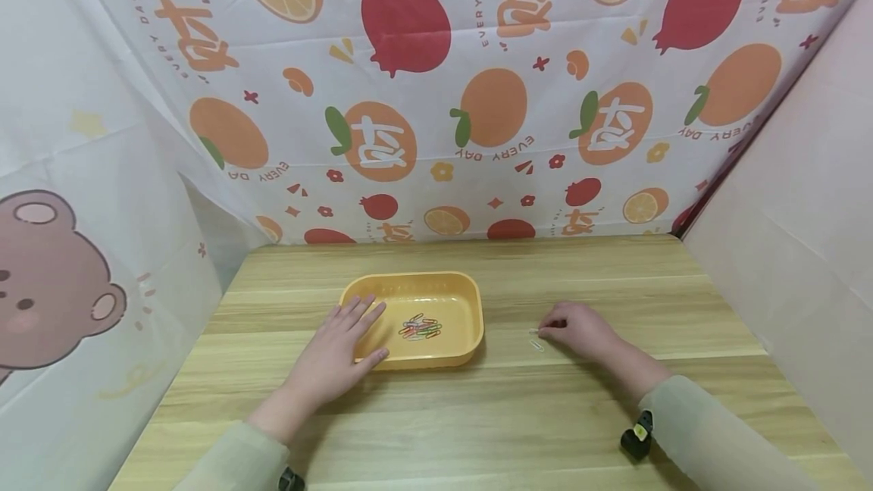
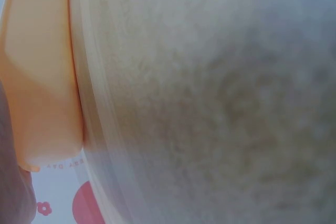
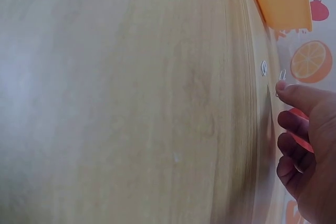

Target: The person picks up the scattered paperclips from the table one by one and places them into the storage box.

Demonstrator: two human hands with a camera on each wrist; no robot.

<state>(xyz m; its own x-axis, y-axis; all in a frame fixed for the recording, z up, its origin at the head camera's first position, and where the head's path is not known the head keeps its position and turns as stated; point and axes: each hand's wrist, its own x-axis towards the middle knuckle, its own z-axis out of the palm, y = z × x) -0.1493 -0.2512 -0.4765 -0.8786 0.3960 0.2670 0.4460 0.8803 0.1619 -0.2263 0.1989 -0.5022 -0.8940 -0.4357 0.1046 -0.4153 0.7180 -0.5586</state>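
Note:
A shallow yellow tray holds a small pile of coloured paper clips. My left hand rests over the tray's left end, fingers spread and straight, the thumb by the front rim. To the right of the tray, my right hand pinches a white paper clip between thumb and fingertip. That clip is held up off the table in the right wrist view. Another white paper clip lies on the table just below those fingertips. The left wrist view shows mostly the tray's outer wall and blurred table.
The wood-grain table runs back to a fruit-printed cloth. White cloth stands at both sides, with a bear print on the left one. Dark wrist straps sit at the sleeves.

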